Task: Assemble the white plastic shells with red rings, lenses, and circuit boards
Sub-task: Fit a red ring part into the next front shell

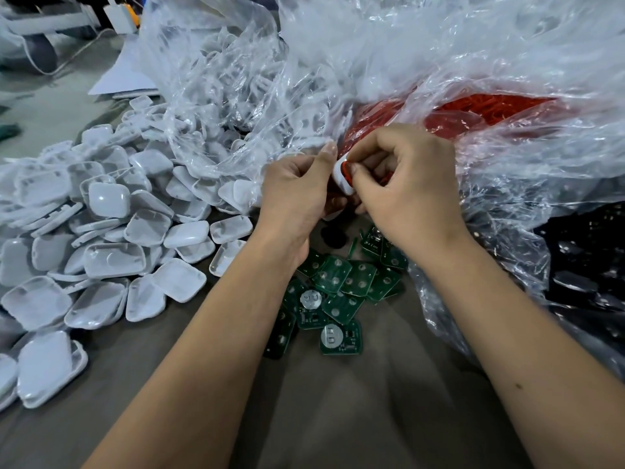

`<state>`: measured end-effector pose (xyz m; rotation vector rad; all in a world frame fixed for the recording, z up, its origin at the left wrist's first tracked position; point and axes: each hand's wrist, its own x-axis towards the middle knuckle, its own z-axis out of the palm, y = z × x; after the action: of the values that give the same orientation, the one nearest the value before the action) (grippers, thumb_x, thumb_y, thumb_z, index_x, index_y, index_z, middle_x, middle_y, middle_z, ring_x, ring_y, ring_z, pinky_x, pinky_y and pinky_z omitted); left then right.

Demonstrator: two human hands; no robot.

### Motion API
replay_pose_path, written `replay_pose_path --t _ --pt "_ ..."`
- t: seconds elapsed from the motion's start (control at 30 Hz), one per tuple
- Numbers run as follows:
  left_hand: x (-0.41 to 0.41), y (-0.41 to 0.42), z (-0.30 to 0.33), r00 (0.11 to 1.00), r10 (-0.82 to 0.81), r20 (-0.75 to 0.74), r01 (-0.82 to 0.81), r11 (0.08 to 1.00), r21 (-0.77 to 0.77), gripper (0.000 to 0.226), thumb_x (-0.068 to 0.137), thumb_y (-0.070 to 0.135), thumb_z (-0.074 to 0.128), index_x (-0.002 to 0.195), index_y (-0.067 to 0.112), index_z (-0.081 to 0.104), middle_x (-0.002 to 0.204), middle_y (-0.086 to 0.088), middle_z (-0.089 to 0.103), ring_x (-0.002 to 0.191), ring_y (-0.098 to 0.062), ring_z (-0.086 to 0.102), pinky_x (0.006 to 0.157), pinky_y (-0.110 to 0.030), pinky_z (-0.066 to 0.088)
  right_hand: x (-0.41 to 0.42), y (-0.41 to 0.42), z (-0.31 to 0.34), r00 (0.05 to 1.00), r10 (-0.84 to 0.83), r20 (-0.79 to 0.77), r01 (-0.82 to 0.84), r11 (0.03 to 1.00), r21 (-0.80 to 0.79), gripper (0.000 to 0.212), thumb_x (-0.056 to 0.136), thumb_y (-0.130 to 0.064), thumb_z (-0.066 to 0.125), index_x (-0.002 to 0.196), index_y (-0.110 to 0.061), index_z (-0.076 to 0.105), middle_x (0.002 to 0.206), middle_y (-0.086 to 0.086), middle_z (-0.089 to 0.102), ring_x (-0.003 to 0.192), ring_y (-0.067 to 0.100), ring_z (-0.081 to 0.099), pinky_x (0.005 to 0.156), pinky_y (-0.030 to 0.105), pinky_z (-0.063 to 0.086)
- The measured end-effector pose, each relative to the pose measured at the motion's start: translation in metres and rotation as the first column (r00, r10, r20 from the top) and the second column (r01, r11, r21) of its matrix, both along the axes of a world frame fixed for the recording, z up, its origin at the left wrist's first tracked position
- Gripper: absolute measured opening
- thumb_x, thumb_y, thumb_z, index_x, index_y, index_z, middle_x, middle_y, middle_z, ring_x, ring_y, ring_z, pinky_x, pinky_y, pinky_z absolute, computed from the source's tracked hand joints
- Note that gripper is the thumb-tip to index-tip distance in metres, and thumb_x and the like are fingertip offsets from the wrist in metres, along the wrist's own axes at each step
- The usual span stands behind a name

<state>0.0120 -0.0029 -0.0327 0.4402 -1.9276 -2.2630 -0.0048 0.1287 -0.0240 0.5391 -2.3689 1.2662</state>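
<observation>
The left hand [297, 194] pinches the shell [342, 179] on edge. The right hand [402, 184], at 3 o'clock from it, presses the red ring [345, 168] onto its top end with fingers pinched.

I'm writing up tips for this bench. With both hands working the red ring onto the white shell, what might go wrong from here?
1. The red ring is pressed by fingertips while the white shell is held in the air between the left hand and right hand; it may seat crooked or pop off.
2. Anything dropped could vanish among the circuit boards or loose shell pile below.
</observation>
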Motion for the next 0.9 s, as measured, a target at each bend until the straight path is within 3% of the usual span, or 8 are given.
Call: replay_pose_path --t 0.2,0.3,0.43,0.6,0.7,0.9 --pt "0.005 -0.002 0.003 0.999 -0.029 -0.020 0.029 1.000 0.005 0.040 0.103 0.025 0.063 0.092 -0.013 0.069 0.076 -0.019 0.068 0.067 -0.028 0.061 0.062 -0.033 0.055 -0.001 0.000 0.001 0.999 -0.010 0.047 0.011 0.999 -0.030 0.008 0.089 -0.005 0.073 0.090 -0.013 0.076 0.082 -0.002 0.071 0.065 0.013 0.070 0.060 0.035 0.061" --pt "0.012 -0.002 0.004 0.997 -0.066 -0.034 0.067 0.997 0.032 0.023 0.100 0.008 0.063 0.082 -0.001 0.075 0.079 -0.014 0.074 0.072 -0.021 0.071 0.069 -0.029 0.059 -0.002 0.001 0.000 0.996 -0.016 0.086 0.019 0.999 -0.032 0.009 0.091 -0.005 0.072 0.091 -0.013 0.075 0.079 -0.002 0.073 0.063 0.013 0.071 0.058 0.036 0.062" --pt "0.016 -0.003 0.001 0.998 -0.059 -0.037 0.060 0.997 0.051 0.024 0.101 0.004 0.060 0.083 0.003 0.076 0.082 -0.014 0.074 0.076 -0.020 0.070 0.077 -0.030 0.060 -0.001 -0.001 -0.001 0.997 -0.007 0.076 0.009 1.000 -0.017 0.010 0.089 -0.006 0.073 0.090 -0.015 0.077 0.073 -0.008 0.071 0.060 0.008 0.070 0.057 0.031 0.061" --pt "0.014 -0.001 -0.002 0.993 -0.085 -0.079 0.092 0.992 0.082 0.026 0.102 0.003 0.057 0.083 0.001 0.074 0.082 -0.013 0.073 0.073 -0.017 0.070 0.070 -0.025 0.058 0.000 -0.001 0.000 0.998 -0.066 -0.024 0.067 0.998 0.023 0.007 0.085 -0.010 0.075 0.086 -0.016 0.078 0.074 -0.009 0.070 0.062 0.005 0.066 0.060 0.025 0.058" --pt "0.013 0.002 -0.006 0.992 -0.070 -0.106 0.081 0.992 0.100 0.023 0.102 0.004 0.058 0.088 -0.005 0.073 0.080 -0.014 0.072 0.069 -0.015 0.069 0.065 -0.022 0.057 0.001 -0.001 0.001 0.994 -0.088 -0.065 0.091 0.995 0.045 0.006 0.084 -0.010 0.075 0.086 -0.015 0.078 0.077 -0.005 0.069 0.067 0.008 0.065 0.065 0.028 0.058" --pt "0.013 0.005 -0.008 0.993 -0.040 -0.113 0.063 0.978 0.201 0.022 0.101 0.005 0.060 0.086 0.002 0.076 0.081 -0.013 0.073 0.071 -0.016 0.069 0.065 -0.024 0.057 0.002 0.000 0.000 0.995 -0.090 -0.045 0.089 0.996 -0.021 0.006 0.087 -0.011 0.076 0.087 -0.015 0.079 0.077 -0.006 0.072 0.062 0.005 0.069 0.057 0.028 0.060"
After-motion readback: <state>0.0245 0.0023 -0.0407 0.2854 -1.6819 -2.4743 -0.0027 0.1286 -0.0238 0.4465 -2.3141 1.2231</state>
